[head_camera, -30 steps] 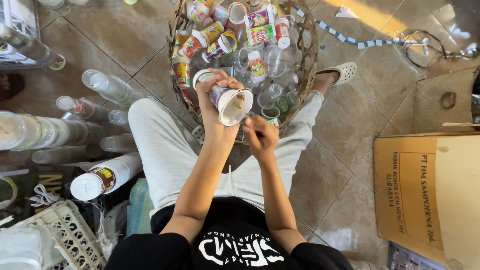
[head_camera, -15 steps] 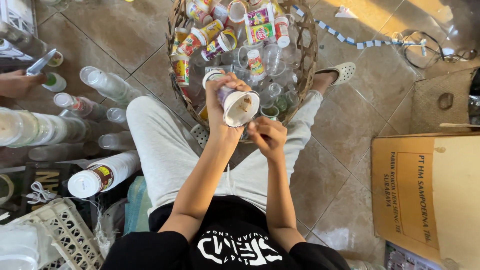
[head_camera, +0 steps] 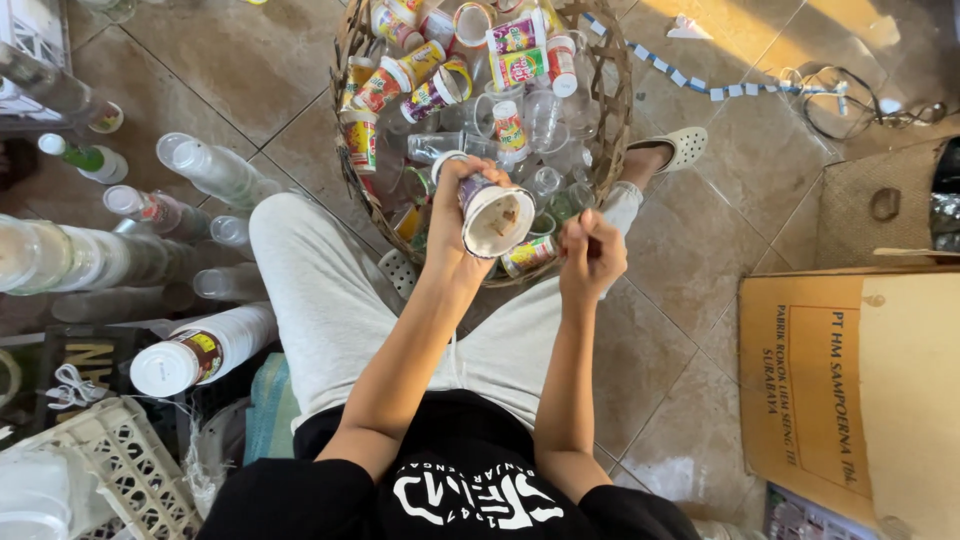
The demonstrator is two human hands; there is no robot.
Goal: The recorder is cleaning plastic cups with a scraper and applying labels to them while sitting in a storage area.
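Observation:
My left hand [head_camera: 455,215] grips a used white plastic cup [head_camera: 494,217] with a printed sleeve, its open mouth tilted toward me. My right hand [head_camera: 592,250] is closed just to the right of the cup, pinching something small that I cannot make out. Both hands hover over the near rim of a round woven basket [head_camera: 616,120] filled with several used plastic cups, some clear, some with coloured labels. I sit on the tiled floor with grey trousers, my legs on either side of the basket.
Long stacks of nested clear cups [head_camera: 210,170] lie on the floor at left, one white stack [head_camera: 205,350] near my knee. A white plastic crate [head_camera: 110,470] sits bottom left. A brown cardboard box [head_camera: 860,370] stands at right. A sandal [head_camera: 680,148] is on my right foot.
The cup in my left hand has turned slightly, and my right hand has stayed close beside it. Another person's hand seen at the far left half a second ago is gone.

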